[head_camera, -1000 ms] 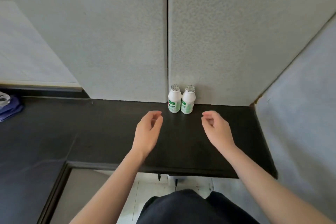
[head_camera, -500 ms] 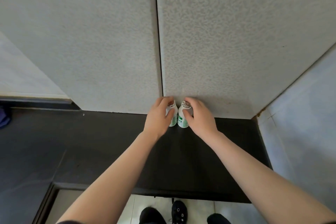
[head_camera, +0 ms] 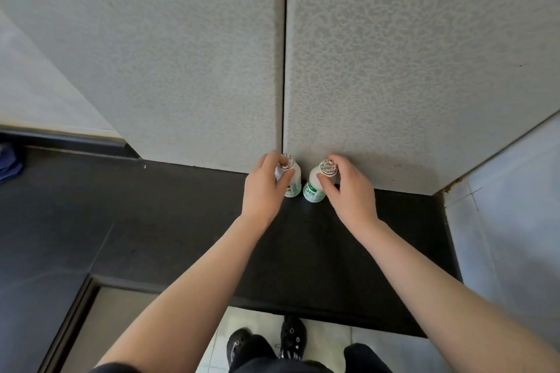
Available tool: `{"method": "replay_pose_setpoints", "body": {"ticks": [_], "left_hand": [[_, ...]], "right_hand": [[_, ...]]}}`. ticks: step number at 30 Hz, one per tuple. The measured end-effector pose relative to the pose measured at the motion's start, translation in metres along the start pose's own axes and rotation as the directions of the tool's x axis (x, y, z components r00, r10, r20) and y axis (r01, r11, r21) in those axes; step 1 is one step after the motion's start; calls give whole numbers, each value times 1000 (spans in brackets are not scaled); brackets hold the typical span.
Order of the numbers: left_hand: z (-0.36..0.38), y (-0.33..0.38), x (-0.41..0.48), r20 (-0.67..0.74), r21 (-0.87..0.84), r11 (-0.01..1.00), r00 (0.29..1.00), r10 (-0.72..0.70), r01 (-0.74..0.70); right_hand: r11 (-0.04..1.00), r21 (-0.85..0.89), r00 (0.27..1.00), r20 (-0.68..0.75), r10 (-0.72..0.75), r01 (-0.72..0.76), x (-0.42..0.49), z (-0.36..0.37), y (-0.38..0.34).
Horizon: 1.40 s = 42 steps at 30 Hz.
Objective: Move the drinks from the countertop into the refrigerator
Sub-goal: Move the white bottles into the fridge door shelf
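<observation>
– Starting from the largest surface, what is shown?
– 2 grey speckled wall panels (head_camera: 394,70) are seen, split by a vertical seam (head_camera: 284,70), and a dark countertop (head_camera: 181,221) is laid below them. No refrigerator can be made out anywhere.
– Where are the drinks placed?
– They are stood roughly upright at the back of the countertop, close against the panels near the seam. The left bottle (head_camera: 294,180) and the right bottle (head_camera: 312,191), both white with green labels, are set just beside each other with a narrow gap between them.
– How are they held?
– The left hand (head_camera: 263,191) is wrapped round the left bottle from its outer side, with thumb and fingers curled at the neck. The right hand (head_camera: 348,194) is curled round the right bottle likewise, its fingertips pinched just under the foil cap (head_camera: 328,166). 1 bottle is taken by each hand, so neither hand is nearer.
– Which relation is the next move judged to turn on?
– Each bottle's long axis is pointed upward and each is gripped from the side near the top. A lift away from the wall, toward the body, is probably called for.
– What is hidden?
– Part of the left label is covered by the palm and the fingers behind both bottles are concealed. Whether the bases are resting on the countertop cannot be told.
</observation>
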<state>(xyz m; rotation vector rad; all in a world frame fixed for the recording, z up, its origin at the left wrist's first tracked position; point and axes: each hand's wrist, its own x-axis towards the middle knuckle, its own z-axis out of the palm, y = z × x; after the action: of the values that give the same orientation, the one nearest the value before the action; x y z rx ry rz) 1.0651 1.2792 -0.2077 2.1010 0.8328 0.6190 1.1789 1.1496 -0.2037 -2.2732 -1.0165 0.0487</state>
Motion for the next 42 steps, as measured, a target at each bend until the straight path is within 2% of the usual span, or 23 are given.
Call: {"method": "replay_pose_setpoints", "body": {"ticks": [7,10,13,19,22,27,31,36,40,42], "left_hand": [[-33,-14,-45,-130,-156,985,987,-90,69],[-66,-15,-80,-183,-284,950,965,-187,130],[-103,-23,-130,-257,-351,921,929,-266,167],[-169,-52,-261,-387,-482,834,789,-477,269],[-205,-61,-338,-476,-479,815,685,-553,325],[-262,-72,-471,-623,-509,778,467,-628,368],[-293,-82,-579,-667,-576,718,283,-689,392],[-322,-77,-706,-707,-608,683,116,-698,405],[-339,-66,-788,-744,-642,671,-94,-661,371],[-343,-61,-820,-750,-656,671,-198,-631,346]], "right_hand": [[1000,8,1000,-24,-9,9,-27,-1,-13],[996,84,1000,-11,-21,22,-45,2,-33],[975,212,994,67,-88,72,-69,9,-64],[902,421,938,267,-222,94,-131,41,-145],[870,479,884,351,-309,114,-173,61,-192],[817,546,731,479,-486,186,-268,97,-268],[781,599,604,561,-567,177,-362,125,-320],[718,671,392,619,-680,185,-483,142,-387],[636,745,203,604,-771,201,-557,144,-443],[595,780,134,580,-803,191,-586,145,-470]]}}
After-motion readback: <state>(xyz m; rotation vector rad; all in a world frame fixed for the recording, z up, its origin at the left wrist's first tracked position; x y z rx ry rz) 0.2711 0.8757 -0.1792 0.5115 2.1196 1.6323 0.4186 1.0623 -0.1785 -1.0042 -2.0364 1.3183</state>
